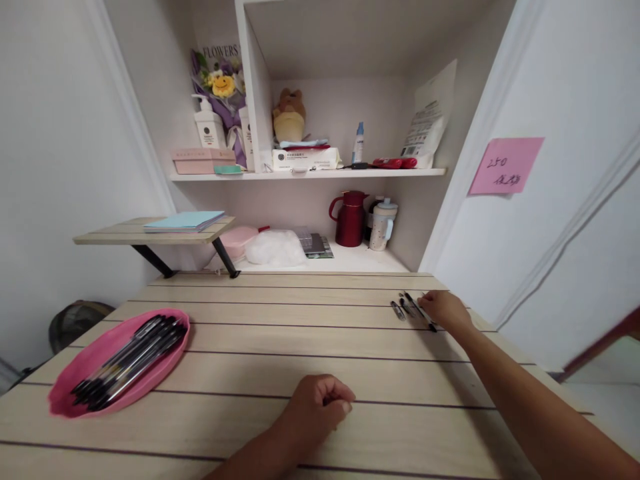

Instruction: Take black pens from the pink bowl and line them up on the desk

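My right hand reaches to the far right of the wooden table and its fingers close on a black pen. Small pen caps lie just left of that pen. My left hand rests on the table near the front middle, curled into a loose fist with nothing visible in it. A pink oval tray at the front left holds several black pens.
Behind the table an alcove shelf carries a red jug, a white cup, a plastic bag and boxes. A small raised shelf with a blue notebook stands at the left. A pink note hangs on the right wall.
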Tool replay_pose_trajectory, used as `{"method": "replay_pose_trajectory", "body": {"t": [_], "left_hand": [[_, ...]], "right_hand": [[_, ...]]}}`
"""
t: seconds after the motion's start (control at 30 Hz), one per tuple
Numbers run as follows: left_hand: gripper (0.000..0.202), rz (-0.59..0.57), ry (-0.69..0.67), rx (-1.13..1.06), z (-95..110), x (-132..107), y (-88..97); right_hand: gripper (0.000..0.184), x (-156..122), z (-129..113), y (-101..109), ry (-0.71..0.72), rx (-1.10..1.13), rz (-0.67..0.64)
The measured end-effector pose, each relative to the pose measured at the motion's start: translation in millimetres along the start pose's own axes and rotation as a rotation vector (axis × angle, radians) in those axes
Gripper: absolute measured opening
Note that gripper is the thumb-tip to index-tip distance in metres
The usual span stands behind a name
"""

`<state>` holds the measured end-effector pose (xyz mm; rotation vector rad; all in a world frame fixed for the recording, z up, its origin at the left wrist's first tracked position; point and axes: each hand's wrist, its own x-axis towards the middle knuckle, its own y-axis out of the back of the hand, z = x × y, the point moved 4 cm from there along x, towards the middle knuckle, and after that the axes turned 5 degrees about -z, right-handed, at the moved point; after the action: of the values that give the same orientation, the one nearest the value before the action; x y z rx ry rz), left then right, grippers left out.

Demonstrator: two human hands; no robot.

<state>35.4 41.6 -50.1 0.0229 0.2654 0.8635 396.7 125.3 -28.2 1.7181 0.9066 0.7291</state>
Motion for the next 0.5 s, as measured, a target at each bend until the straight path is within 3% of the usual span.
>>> {"method": "replay_pose_trajectory", "body": {"t": [0.4, 0.5], "left_hand": [[0.022, -0.001, -0.021, 0.073, 2.1, -1.8, -2.2], [0.028, -0.011, -0.008, 0.07, 0.7, -4.0, -6.1]], "right_hand": [[0.029, -8.5, -14.7, -1.1, 0.057, -0.021, -0.037], [0.034, -11.7, -22.5, -11.9, 0.13, -0.042, -0.068]]}}
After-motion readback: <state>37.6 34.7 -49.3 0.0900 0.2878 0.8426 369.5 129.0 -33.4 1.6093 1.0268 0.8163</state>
